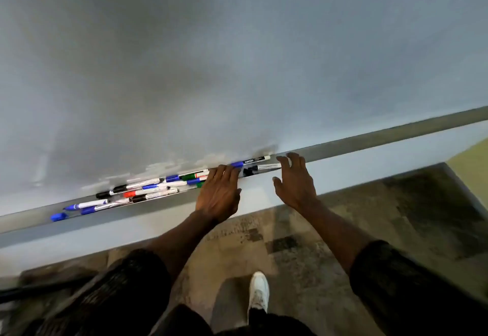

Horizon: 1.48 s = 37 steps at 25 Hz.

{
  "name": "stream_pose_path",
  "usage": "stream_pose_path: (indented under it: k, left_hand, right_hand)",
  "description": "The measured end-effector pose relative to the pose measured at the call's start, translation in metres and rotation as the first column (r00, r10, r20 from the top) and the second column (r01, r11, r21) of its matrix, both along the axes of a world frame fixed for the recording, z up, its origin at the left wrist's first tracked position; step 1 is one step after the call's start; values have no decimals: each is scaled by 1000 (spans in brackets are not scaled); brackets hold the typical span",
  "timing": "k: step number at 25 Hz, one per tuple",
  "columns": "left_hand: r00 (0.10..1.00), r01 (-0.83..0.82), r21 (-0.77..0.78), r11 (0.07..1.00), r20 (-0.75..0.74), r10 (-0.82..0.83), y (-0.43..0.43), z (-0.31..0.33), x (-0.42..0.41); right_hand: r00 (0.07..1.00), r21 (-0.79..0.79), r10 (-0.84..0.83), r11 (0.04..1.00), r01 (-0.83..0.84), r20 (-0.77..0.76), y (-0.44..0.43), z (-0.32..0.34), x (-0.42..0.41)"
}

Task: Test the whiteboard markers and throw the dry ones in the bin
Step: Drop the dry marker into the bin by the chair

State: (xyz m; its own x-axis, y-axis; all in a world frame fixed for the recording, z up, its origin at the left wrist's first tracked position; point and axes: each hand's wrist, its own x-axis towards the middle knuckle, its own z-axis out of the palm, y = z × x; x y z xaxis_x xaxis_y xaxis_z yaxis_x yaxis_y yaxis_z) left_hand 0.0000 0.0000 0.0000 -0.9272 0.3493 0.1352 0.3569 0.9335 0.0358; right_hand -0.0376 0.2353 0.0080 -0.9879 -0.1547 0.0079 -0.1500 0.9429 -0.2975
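A smeared whiteboard [211,58] fills the upper view, with a grey ledge tray [163,203] along its bottom edge. Several markers lie in the tray: blue, black, red and green caps [148,189]. A blue-capped marker [250,161] and a black-capped marker [264,168] lie at the tray's right end. My left hand [219,193] rests palm down over the tray, its straight fingers touching the markers near the blue-capped one. My right hand [293,180] hovers with spread fingers by the tip of the black-capped marker, holding nothing. No bin is in view.
A loose blue cap [58,216] lies at the tray's left end. Below the board is a pale wall strip [369,161], then patterned carpet [317,243]. My white shoe [258,292] stands on it. A dark bar [39,289] shows at lower left.
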Motion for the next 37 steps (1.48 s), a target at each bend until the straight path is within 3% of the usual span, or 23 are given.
stream_pose_path:
  k: [3,6,13,22,27,31,35,37]
  left_hand:
    - [986,-127,14,992,107,124,22,-14,-17]
    - [984,-118,10,993,133,116,36,-30,-34]
    - [998,-56,-47,997,23,57,33,-57,-66]
    - [1000,17,-83,996,4,-17,28,-71,-71]
    - [999,-32,18,999,-27,32,30,-76,-73]
    - [998,-48,91,995,-24,51,31,-77,-74]
    - [989,-119,256,959,-59,139,36,-66,-70]
    - [962,-262,451,853,47,270,44,-50,-62]
  right_hand:
    - [999,-2,7,1000,-7,49,-3,-13,-17]
    - [995,14,25,1000,-27,94,-8,-24,-33]
    - [988,49,39,998,-47,150,-5,-47,-57]
    - [991,66,56,996,-64,118,25,-60,-73]
    - [998,-52,18,999,-15,55,47,-57,-77]
    - [991,-228,-136,964,136,15,49,-52,-74]
    - [978,-606,-194,770,200,76,36,-30,-61]
    - [975,-718,-163,660,221,150,28,-17,-50]
